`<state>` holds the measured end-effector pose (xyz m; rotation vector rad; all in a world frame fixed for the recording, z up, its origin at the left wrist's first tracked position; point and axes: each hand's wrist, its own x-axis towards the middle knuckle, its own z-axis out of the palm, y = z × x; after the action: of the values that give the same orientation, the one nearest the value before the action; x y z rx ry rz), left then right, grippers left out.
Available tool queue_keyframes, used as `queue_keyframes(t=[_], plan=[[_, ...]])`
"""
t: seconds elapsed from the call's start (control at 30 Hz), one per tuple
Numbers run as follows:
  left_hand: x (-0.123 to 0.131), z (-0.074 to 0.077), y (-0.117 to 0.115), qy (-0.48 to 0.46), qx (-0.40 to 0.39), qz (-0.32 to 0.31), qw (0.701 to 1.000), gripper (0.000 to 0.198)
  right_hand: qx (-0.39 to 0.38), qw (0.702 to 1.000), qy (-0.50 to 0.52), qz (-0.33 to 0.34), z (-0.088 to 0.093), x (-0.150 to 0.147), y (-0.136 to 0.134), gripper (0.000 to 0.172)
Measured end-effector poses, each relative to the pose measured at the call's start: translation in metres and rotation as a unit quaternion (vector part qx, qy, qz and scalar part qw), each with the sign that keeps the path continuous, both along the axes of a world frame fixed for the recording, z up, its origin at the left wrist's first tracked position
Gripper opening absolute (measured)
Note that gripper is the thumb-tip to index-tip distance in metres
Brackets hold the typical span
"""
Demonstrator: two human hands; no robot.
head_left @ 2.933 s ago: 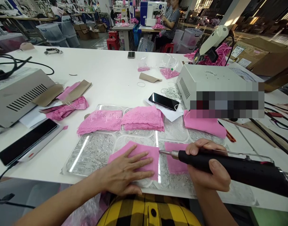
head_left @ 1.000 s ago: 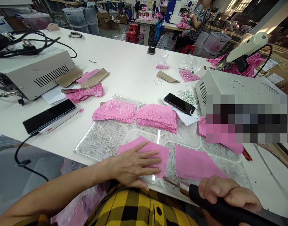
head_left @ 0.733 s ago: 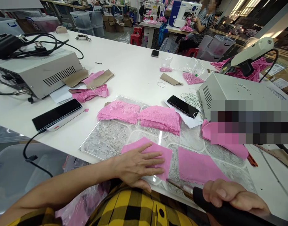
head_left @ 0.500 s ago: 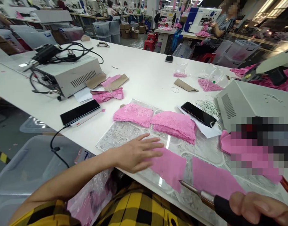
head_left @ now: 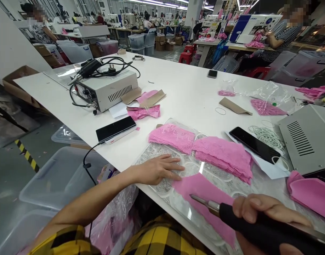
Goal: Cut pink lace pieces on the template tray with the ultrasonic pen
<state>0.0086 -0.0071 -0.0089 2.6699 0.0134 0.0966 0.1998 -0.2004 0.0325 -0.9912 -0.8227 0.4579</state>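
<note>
My left hand (head_left: 161, 170) lies with fingers stretched out over the clear patterned sheet, its fingertips at the upper left edge of a flat pink fabric piece (head_left: 205, 193). In my right hand (head_left: 268, 219) is a soldering-iron-like tool (head_left: 228, 214) with a black handle and a pointed metal tip. The tip is above or on the pink piece; contact cannot be made out. The hand and tool hide part of the fabric. Just beyond are two stacks of pink lace pieces, a left stack (head_left: 171, 136) and a right stack (head_left: 223, 156).
Left stands a grey box (head_left: 117, 90) with a corded tool on top. A phone (head_left: 116, 129) lies before it, another phone (head_left: 254, 144) at right beside white elastic loops (head_left: 267, 136). A second grey box (head_left: 308, 138) and folded pink fabric (head_left: 311, 194) are at far right.
The view has turned left, so the table's things appear farther right. My left hand has drawn back toward the fabric's edge; the tool's tip has shifted from the fabric's lower right edge to over it.
</note>
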Motion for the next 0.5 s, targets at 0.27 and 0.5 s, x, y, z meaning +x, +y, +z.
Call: queue_keyframes(t=[0.27,0.5], plan=[[-0.004,-0.002,0.004,-0.042,-0.008,-0.004,0.999,0.065,0.020,0.997,-0.040,0.070,-0.002,-0.018,0.028,0.017],[-0.005,-0.004,0.005,-0.062,-0.018,-0.010,0.998,0.063,0.019,0.995,-0.052,0.084,-0.010,-0.021,0.036,0.017]])
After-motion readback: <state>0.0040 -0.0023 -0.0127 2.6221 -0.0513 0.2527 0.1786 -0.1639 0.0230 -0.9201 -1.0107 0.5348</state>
